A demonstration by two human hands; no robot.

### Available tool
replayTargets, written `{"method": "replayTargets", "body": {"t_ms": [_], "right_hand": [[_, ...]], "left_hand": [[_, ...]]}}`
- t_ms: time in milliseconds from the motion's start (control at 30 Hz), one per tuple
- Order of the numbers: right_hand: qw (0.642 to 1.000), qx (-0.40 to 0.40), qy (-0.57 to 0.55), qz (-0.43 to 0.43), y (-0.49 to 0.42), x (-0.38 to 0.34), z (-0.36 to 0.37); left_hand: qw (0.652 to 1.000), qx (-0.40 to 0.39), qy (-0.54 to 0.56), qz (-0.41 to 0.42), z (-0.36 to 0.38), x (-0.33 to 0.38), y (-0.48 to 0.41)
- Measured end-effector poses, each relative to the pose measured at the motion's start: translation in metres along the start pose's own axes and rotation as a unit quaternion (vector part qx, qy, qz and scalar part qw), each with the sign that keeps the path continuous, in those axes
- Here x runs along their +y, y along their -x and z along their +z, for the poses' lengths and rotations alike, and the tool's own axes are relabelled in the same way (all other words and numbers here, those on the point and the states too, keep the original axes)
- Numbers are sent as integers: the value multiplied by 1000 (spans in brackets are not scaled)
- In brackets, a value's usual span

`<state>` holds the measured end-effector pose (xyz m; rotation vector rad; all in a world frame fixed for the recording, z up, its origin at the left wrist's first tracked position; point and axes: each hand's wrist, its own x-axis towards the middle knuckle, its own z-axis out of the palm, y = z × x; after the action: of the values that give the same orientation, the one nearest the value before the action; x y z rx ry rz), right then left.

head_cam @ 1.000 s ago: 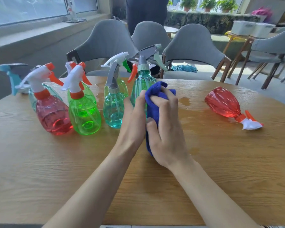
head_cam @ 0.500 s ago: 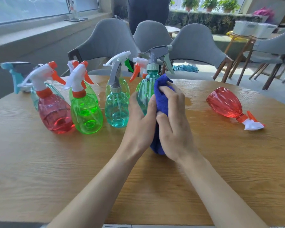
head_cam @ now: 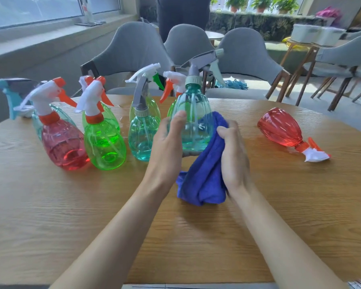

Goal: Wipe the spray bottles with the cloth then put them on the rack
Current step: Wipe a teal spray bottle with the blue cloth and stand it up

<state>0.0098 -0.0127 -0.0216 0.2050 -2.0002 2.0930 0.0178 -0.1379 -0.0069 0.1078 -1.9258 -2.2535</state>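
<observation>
My left hand [head_cam: 168,142] grips a teal spray bottle [head_cam: 193,122] with a grey trigger head, lifted a little above the wooden table [head_cam: 71,215]. My right hand [head_cam: 233,155] holds a blue cloth [head_cam: 204,176] against the bottle's right side and base; the cloth hangs down to the table. Several more upright spray bottles stand in a group to the left: a red one [head_cam: 63,142], a green one [head_cam: 104,140], a teal one [head_cam: 143,134] and others behind. A red bottle [head_cam: 281,130] lies on its side to the right. No rack is in view.
Grey chairs [head_cam: 133,53] stand along the table's far edge. A wet patch [head_cam: 125,119] shines on the wood behind the bottles. A person in dark clothes [head_cam: 181,15] stands in the background. A side table with white boxes [head_cam: 315,34] is at the far right.
The teal bottle has risen off the table and turned in my left hand. The cloth has slid from the bottle's upper front down to its right side and base.
</observation>
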Motion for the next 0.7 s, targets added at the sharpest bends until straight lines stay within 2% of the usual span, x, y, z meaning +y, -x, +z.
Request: {"method": "replayTargets", "body": {"t_ms": [133, 233, 300, 433, 500, 633, 700], "right_hand": [[996, 75, -5, 41, -8, -11, -9], [988, 119, -61, 74, -9, -13, -9], [990, 106, -70, 62, -5, -11, -4], [1000, 18, -18, 0, 0, -6, 2], [1000, 19, -15, 13, -2, -9, 1], [986, 68, -135, 70, -13, -12, -5], [985, 67, -144, 68, -12, -9, -5]], "left_hand": [[999, -36, 3, -1, 1, 2, 6], [997, -74, -10, -13, 4, -3, 7], [998, -63, 12, -23, 1, -2, 5], [999, -18, 33, 0, -6, -1, -2], [1000, -25, 0, 10, -10, 0, -2], [993, -77, -86, 10, -11, -3, 6], [992, -75, -102, 3, -9, -5, 8]]}}
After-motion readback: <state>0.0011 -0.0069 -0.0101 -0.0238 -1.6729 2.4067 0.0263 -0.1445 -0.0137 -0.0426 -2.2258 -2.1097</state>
